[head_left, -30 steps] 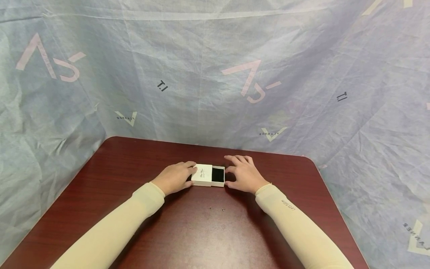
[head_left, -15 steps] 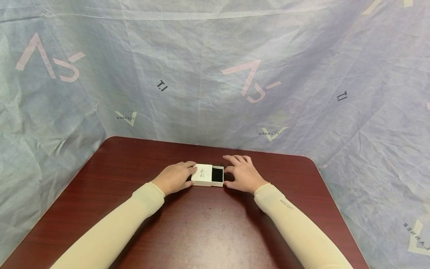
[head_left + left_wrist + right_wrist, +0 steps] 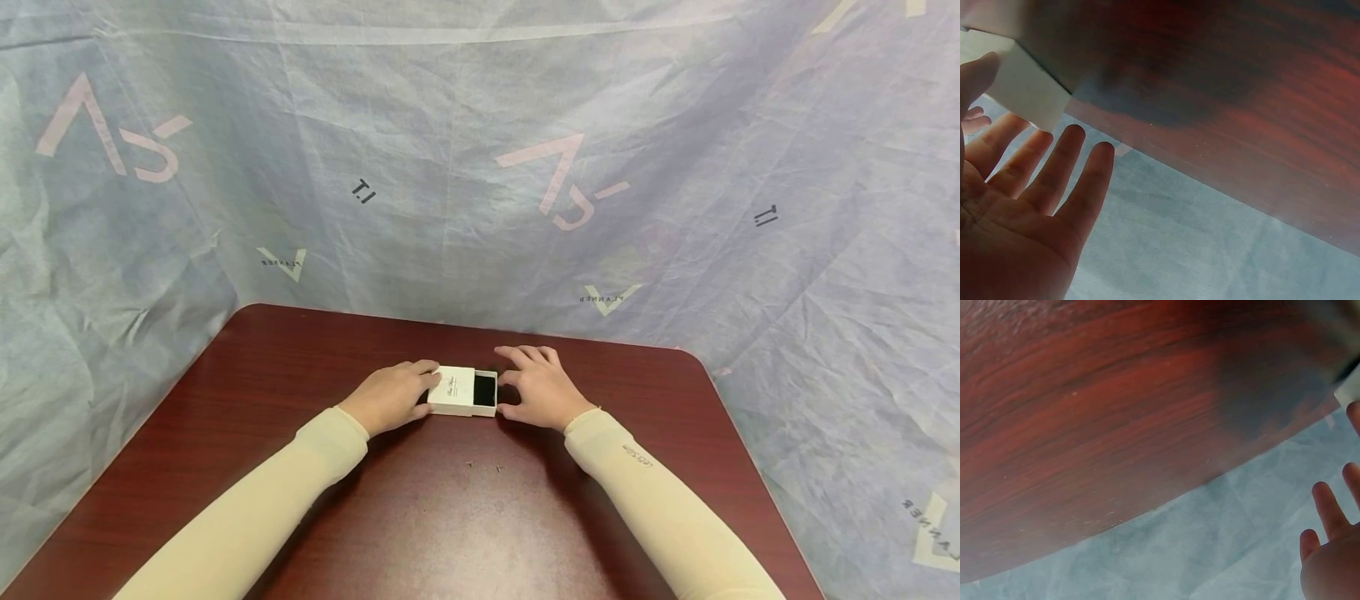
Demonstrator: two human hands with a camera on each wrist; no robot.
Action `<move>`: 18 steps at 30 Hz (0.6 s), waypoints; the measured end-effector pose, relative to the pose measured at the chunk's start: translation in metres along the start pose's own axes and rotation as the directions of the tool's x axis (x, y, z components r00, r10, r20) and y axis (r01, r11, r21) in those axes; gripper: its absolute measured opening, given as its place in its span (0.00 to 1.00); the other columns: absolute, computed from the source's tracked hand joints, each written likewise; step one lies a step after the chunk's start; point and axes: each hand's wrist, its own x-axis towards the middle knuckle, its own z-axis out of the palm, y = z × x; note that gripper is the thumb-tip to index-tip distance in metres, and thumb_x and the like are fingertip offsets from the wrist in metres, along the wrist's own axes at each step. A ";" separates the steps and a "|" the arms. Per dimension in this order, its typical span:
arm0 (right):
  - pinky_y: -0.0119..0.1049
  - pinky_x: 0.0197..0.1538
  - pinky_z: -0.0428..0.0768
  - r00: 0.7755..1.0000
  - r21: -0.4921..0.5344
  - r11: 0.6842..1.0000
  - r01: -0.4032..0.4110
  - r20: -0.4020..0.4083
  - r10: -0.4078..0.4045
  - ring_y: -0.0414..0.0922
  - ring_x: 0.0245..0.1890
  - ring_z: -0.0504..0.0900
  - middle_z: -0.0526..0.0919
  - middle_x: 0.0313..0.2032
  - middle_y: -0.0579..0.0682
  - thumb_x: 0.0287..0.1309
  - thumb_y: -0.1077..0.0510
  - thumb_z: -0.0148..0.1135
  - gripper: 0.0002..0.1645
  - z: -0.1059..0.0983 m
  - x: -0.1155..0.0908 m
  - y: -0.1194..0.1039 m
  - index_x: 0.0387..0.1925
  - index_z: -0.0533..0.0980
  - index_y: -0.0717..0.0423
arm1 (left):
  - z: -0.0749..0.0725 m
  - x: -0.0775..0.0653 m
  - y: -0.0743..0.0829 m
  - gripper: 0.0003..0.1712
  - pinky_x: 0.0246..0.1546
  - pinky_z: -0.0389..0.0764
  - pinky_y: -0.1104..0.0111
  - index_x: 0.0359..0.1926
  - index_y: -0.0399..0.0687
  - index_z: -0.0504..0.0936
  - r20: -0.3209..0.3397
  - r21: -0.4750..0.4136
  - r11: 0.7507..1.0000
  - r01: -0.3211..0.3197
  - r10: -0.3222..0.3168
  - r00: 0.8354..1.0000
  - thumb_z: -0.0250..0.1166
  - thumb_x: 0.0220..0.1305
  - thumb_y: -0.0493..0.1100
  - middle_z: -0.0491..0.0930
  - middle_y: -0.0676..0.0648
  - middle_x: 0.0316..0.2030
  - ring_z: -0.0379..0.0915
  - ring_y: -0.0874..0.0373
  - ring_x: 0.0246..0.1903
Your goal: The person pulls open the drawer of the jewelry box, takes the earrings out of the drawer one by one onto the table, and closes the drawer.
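A small white drawer box point(image 3: 453, 398) with dark lettering lies on the table, its drawer point(image 3: 486, 411) partly pulled out on the right and showing a black lining. The left hand point(image 3: 390, 397) holds the sleeve's left end, thumb along the near side and fingers over the top and far side. In the left wrist view the box point(image 3: 1029, 87) sits between thumb and fingers. With thumb and index fingertips at the drawer's right end, the right hand point(image 3: 546, 390) keeps its other fingers stretched out above. Only a corner of the box point(image 3: 1349, 394) shows in the right wrist view.
Two tiny metallic pieces, one on the left point(image 3: 469, 464) and one on the right point(image 3: 499, 468), lie on the table nearer the person. The dark red table point(image 3: 300, 333) ends at a printed grey cloth point(image 3: 435, 208) hanging behind and at both sides.
The right hand has moved slightly left and the drawer has slid a little further into its sleeve. The left hand and the sleeve have stayed in place.
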 end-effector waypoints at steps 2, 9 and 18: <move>0.67 0.82 0.72 1.000 0.000 1.000 0.001 0.000 -0.001 0.58 0.83 0.77 0.75 0.87 0.51 0.69 0.38 0.85 0.19 0.000 0.000 0.000 0.54 0.96 0.41 | 0.000 0.000 0.000 0.31 0.67 0.94 0.48 0.76 0.44 0.88 -0.005 -0.003 1.000 -0.001 0.001 1.000 0.81 0.79 0.51 0.83 0.40 0.80 0.89 0.41 0.71; 0.67 0.83 0.71 1.000 0.002 1.000 -0.001 0.007 0.001 0.58 0.83 0.76 0.75 0.88 0.51 0.69 0.39 0.85 0.20 0.000 0.002 -0.002 0.54 0.96 0.42 | 0.000 0.000 0.001 0.31 0.66 0.94 0.48 0.74 0.44 0.89 -0.012 -0.004 1.000 -0.005 0.005 1.000 0.81 0.79 0.51 0.83 0.40 0.80 0.89 0.40 0.70; 0.68 0.82 0.71 1.000 0.014 1.000 0.013 -0.006 -0.013 0.59 0.84 0.76 0.75 0.87 0.52 0.69 0.39 0.85 0.21 -0.001 0.004 -0.005 0.55 0.96 0.44 | 0.000 0.000 0.000 0.30 0.66 0.94 0.48 0.74 0.44 0.89 -0.018 -0.013 1.000 -0.003 0.003 1.000 0.82 0.78 0.51 0.84 0.40 0.79 0.89 0.40 0.70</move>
